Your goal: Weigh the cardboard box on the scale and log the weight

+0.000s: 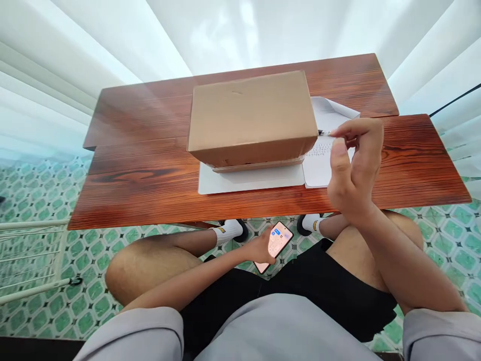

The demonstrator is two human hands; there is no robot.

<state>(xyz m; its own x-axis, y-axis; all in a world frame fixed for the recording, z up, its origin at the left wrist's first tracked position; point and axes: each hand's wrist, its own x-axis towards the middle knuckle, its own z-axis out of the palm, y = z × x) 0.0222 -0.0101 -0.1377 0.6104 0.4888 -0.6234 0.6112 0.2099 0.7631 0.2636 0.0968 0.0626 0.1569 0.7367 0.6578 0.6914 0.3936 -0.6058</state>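
A: Where is the thin dark pen (323,133) found?
B: It is pinched at its end by the fingertips of the right hand (351,168), above the white printed paper (319,160), just beside the closed brown cardboard box (251,118).
A: And the left hand (261,249)?
B: It is lowered between the knees, closed around a pink smartphone (275,244), the screen turned upward.

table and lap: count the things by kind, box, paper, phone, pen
cardboard box: 1
white board under the box: 1
printed paper sheets, right of the box: at least 2, overlapping
phone in the left hand: 1
pen-like object pinched by the right hand: 1
total: 6
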